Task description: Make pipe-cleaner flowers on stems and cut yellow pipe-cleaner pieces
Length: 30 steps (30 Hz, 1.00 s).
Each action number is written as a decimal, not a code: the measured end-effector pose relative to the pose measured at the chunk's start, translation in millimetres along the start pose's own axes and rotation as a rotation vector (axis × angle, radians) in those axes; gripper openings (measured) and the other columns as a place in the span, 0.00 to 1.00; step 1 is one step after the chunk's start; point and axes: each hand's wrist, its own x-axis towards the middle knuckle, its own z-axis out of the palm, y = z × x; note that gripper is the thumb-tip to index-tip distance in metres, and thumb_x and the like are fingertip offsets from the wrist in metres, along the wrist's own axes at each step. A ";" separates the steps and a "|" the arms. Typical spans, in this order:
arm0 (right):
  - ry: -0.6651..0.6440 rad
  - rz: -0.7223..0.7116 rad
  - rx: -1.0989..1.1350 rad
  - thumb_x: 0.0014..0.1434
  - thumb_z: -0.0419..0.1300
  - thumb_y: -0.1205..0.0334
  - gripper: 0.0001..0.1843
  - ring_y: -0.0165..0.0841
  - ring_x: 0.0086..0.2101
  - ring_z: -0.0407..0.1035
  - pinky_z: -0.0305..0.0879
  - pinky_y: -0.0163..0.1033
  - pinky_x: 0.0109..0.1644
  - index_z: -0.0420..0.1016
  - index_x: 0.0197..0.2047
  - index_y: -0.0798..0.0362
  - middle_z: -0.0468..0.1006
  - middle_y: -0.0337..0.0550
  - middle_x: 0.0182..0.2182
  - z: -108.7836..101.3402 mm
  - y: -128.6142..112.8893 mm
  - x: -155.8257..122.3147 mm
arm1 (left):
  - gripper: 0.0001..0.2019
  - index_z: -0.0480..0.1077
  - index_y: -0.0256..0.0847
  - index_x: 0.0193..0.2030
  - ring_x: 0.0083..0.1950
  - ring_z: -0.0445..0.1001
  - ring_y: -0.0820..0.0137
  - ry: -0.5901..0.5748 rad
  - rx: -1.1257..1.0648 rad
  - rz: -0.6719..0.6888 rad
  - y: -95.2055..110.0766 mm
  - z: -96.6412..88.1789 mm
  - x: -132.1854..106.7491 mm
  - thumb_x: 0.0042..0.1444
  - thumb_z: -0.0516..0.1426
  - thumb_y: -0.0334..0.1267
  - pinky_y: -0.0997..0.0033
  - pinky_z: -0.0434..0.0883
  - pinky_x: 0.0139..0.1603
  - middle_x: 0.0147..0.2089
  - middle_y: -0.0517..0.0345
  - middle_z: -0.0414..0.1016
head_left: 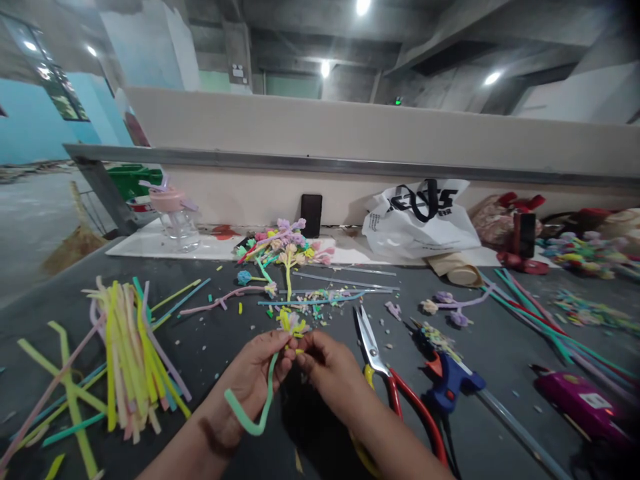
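Head view, left hand (263, 367) grasping a yellow-and-pink flower (292, 323) with green stem (271, 393) just below frame centre, right hand (330, 373) pinching a yellow piece (299, 351) beside it, scissors (376, 363) lower right, strip bundle (131, 353) lower left.

The left hand (257, 363) and right hand (327, 370), both left of the scissors (375, 357), were bare. The forearms (390, 427), too, were bare and rounded.

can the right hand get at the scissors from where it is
Likely yes: the scissors lie close beside the right hand, with nothing seen between them, though its forearm covers part of the handles and its fingers are busy at the yellow flower.
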 end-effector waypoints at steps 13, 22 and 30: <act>0.279 -0.064 0.057 0.50 0.55 0.61 0.07 0.28 0.23 0.58 0.54 0.32 0.27 0.66 0.23 0.54 0.64 0.34 0.20 -4.3 -1.6 -1.5 | 0.06 0.70 0.31 0.25 0.19 0.65 0.81 -0.004 0.312 0.167 3.6 1.4 -3.2 0.45 0.60 0.33 0.84 0.65 0.20 0.20 0.59 0.69; 0.282 -0.256 -0.238 0.52 0.54 0.66 0.06 0.28 0.24 0.62 0.57 0.32 0.29 0.68 0.25 0.53 0.68 0.35 0.21 -13.2 -4.8 -5.6 | 0.10 0.64 0.36 0.24 0.11 0.49 0.84 0.011 0.570 0.168 0.8 2.3 -4.2 0.45 0.58 0.41 0.84 0.45 0.11 0.11 0.68 0.59; 0.271 -0.237 -0.348 0.52 0.55 0.65 0.05 0.30 0.27 0.65 0.58 0.33 0.32 0.69 0.26 0.52 0.71 0.36 0.23 -16.9 3.0 -0.5 | 0.12 0.66 0.36 0.25 0.11 0.45 0.84 -0.003 0.661 0.161 3.2 -1.3 -2.6 0.44 0.59 0.44 0.82 0.41 0.13 0.09 0.72 0.52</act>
